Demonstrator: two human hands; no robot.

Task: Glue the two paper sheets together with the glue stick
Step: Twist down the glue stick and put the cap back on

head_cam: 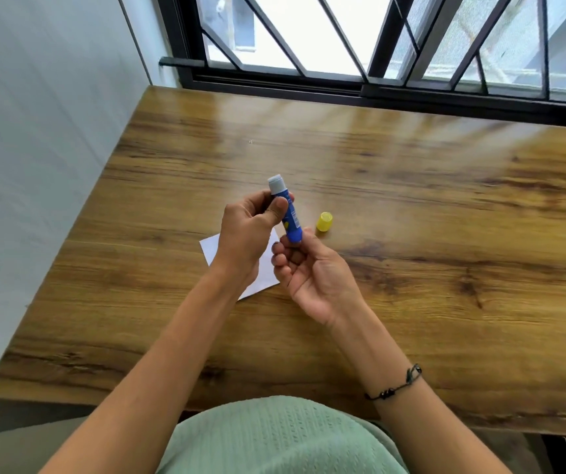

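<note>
While the uncapped blue plastic glue stick (290, 213) is gripped by left hand (249, 230) fingers, its base is pinched by right hand (312, 268) fingertips; yellow plastic cap (324, 222) just beyond them, white paper sheet (264, 268) beneath.

One view only, head-worn, wide-angle. It looked forward and steeply down from above the person's lap onto a wooden table (411, 234), close enough that both forearms filled the lower frame. The barred window (377, 46) ran along the far edge; a pale wall (35, 131) closed the left side. Straight lines bowed toward the edges.
</note>
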